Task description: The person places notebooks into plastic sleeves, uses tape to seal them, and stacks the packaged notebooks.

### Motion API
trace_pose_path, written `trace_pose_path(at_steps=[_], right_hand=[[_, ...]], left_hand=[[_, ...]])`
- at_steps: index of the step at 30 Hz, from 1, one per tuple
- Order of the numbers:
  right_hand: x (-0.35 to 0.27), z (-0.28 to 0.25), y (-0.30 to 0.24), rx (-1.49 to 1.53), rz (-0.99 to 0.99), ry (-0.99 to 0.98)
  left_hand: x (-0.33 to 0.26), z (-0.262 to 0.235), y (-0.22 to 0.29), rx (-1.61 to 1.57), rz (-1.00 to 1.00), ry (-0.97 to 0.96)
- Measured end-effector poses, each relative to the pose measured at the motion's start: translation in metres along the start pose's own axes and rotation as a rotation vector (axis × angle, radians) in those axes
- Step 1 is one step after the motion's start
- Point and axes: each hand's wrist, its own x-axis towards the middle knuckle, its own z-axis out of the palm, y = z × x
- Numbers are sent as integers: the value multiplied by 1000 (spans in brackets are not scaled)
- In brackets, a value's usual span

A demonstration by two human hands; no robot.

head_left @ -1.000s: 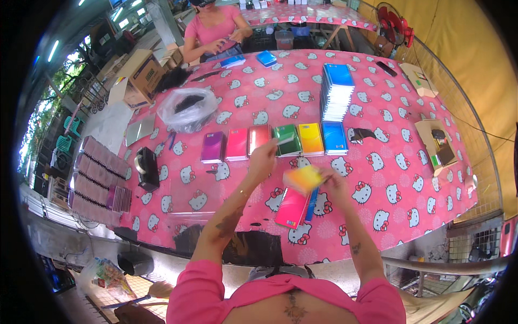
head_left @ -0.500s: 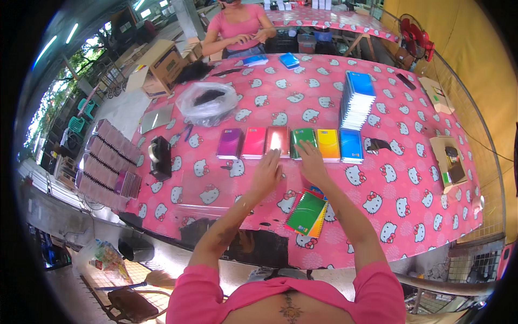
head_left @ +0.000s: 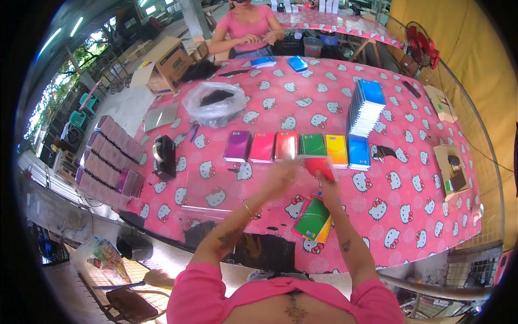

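Note:
My right hand [head_left: 328, 186] grips a red spiral notebook [head_left: 319, 165] just in front of the row, overlapping the lower edge of the green notebook [head_left: 312, 144]. Blurred by motion, my left hand [head_left: 283, 177] is beside it, below the red notebook [head_left: 287, 144] in the row; its fingers cannot be made out. The row also holds a purple notebook [head_left: 237, 146], a pink one [head_left: 262, 147], a yellow one [head_left: 336, 150] and a blue one [head_left: 359, 152]. Nearer to me lies a fanned pile of notebooks [head_left: 312, 218], green on top, by my right forearm.
A tall stack of blue notebooks [head_left: 366, 110] stands behind the row's right end. A plastic bag [head_left: 213, 108], a black tape dispenser [head_left: 164, 158] and stacked notebooks [head_left: 110, 154] are leftward. Cut-open cartons [head_left: 452, 173] lie right. Across the table stands another person [head_left: 249, 27].
Both hands rested on the row's red and green notebooks. They have since drawn back toward me, and my right hand now holds up a red notebook.

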Motion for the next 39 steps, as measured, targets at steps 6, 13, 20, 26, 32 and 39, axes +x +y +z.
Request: trace_pose_path(at_steps=[6, 13, 20, 26, 32, 39], right_hand=[[-29, -70, -41, 371, 240, 223], [-50, -123, -59, 254, 74, 241], [-52, -118, -127, -449, -128, -587], [11, -97, -80, -532, -402, -195], [66, -141, 40, -1167, -602, 63], [38, -110, -40, -249, -111, 143]], left_hand=[[-81, -89, -152, 642, -329, 140], [-138, 71, 57, 230, 279, -246], [-48, 33, 156, 149, 179, -66], [-91, 52, 94, -204, -459, -143], [-67, 62, 57, 30, -321, 172], [-85, -105, -146, 909, -327, 109]])
